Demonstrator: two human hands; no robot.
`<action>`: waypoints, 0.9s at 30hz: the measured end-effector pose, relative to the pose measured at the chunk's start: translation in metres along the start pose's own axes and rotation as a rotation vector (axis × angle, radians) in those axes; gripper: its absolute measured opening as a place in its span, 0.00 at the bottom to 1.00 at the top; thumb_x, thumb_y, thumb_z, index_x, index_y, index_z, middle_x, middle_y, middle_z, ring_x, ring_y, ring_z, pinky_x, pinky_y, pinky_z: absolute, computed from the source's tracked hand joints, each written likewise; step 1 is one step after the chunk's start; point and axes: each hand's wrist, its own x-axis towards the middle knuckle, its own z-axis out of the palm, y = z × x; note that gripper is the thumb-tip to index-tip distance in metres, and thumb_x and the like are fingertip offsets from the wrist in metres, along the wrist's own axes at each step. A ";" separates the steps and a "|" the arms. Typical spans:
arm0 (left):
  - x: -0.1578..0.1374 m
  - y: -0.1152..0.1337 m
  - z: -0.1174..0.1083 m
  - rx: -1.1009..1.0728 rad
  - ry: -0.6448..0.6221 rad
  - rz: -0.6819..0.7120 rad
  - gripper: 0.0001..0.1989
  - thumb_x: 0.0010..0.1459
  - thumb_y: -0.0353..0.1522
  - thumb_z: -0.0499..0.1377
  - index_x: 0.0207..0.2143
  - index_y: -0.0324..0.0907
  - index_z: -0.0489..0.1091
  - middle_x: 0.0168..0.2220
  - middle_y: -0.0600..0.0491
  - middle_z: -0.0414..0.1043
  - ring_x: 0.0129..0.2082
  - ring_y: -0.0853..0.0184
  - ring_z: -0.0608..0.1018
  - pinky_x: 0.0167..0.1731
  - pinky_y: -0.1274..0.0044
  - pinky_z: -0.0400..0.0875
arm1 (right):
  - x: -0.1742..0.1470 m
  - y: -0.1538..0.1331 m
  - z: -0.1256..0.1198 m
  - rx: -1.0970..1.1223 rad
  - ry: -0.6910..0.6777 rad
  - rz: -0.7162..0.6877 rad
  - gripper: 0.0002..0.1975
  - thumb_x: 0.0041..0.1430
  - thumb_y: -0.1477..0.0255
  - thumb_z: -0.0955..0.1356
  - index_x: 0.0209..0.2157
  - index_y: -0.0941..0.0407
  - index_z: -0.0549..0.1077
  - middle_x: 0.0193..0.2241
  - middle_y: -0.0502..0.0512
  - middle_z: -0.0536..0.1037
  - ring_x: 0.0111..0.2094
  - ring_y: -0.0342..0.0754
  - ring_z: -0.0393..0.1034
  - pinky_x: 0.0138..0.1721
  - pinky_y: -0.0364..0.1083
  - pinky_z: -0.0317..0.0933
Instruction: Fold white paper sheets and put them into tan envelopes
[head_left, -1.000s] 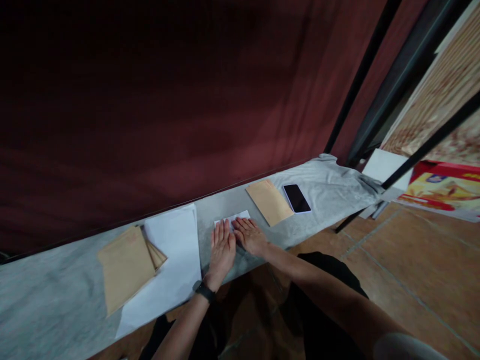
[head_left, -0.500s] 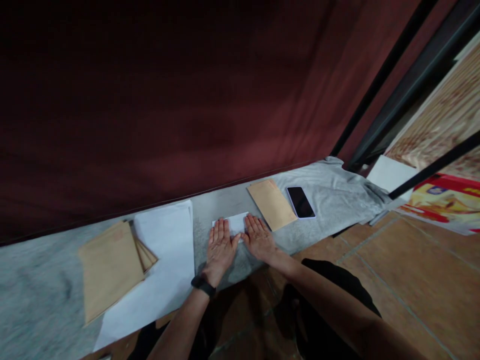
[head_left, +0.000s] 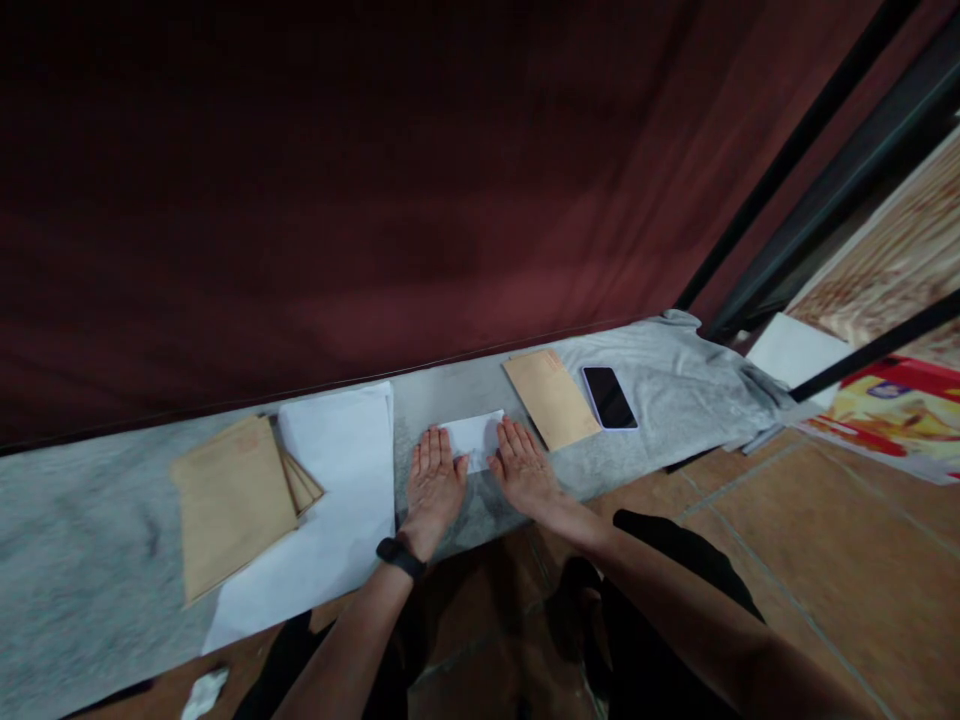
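Observation:
A small folded sheet of white paper (head_left: pixel 475 438) lies flat on the grey cloth (head_left: pixel 469 390) between my hands. My left hand (head_left: pixel 435 480) is flat with its fingers stretched out, resting on the paper's left end. On the paper's right end lies my right hand (head_left: pixel 521 468), also flat and open. Just right of my right hand is a brown envelope (head_left: pixel 553 398). Beyond my left hand sits a stack of larger white sheets (head_left: pixel 341 440), and several brown envelopes (head_left: pixel 236 505) overlap its left side.
A phone (head_left: pixel 610 398) with a pale purple edge lies right of the single envelope. Dark red fabric (head_left: pixel 375 220) rises behind the cloth. To the right are black poles (head_left: pixel 787 160) and a red and yellow printed box (head_left: pixel 896 400). A crumpled white scrap (head_left: pixel 204 692) is on the tiled floor.
My hands have slid apart towards the two ends of the folded paper, so more of its middle shows. The whole view has shifted slightly.

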 end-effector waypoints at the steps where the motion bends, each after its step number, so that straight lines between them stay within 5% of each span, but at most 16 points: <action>1: -0.001 0.002 0.000 -0.009 0.014 0.009 0.32 0.69 0.37 0.43 0.68 0.24 0.51 0.70 0.33 0.52 0.71 0.51 0.53 0.68 0.58 0.52 | 0.000 -0.004 -0.002 0.027 -0.018 -0.028 0.30 0.73 0.63 0.56 0.68 0.68 0.56 0.69 0.68 0.56 0.71 0.57 0.48 0.69 0.59 0.48; 10: -0.013 0.014 0.005 -0.098 -0.104 0.189 0.31 0.66 0.28 0.41 0.71 0.32 0.47 0.72 0.40 0.50 0.73 0.59 0.48 0.70 0.61 0.49 | 0.002 -0.017 -0.001 0.103 -0.230 -0.083 0.32 0.74 0.59 0.51 0.69 0.64 0.55 0.70 0.62 0.54 0.71 0.52 0.46 0.71 0.54 0.44; 27: -0.026 -0.004 -0.007 -0.079 -0.041 -0.015 0.35 0.68 0.43 0.46 0.68 0.26 0.52 0.70 0.35 0.50 0.71 0.53 0.53 0.68 0.61 0.51 | -0.007 0.016 0.009 -0.031 -0.078 -0.077 0.34 0.73 0.58 0.57 0.70 0.67 0.51 0.69 0.68 0.54 0.71 0.57 0.48 0.70 0.58 0.45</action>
